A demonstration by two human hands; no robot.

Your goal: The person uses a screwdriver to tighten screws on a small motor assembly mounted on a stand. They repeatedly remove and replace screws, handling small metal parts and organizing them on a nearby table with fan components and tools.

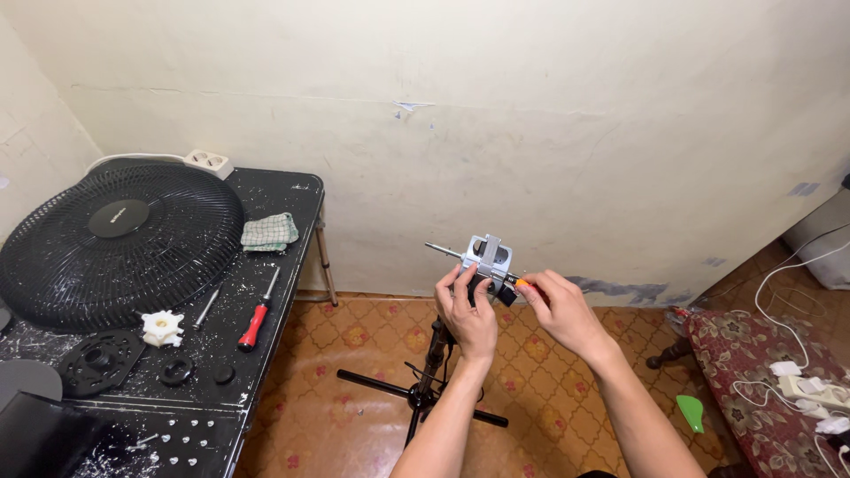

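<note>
We record our left hand (467, 312) steadying a grey fan motor (489, 258) atop a black stand (431, 367), our right hand (560, 310) holding an orange-handled screwdriver (522, 283) against it, and on the black worktop (266, 354) a fan grille (119, 243), red screwdriver (255, 320) and checked cloth (270, 231).

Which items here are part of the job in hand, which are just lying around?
In hand:
- left hand steadying the fan motor
- right hand at the motor with an orange-tipped tool
- fan stand under the motor

Lying about:
- fan grille, red-handled screwdriver, white plastic nut, checked cloth on the black table
- green object on the floor
</note>
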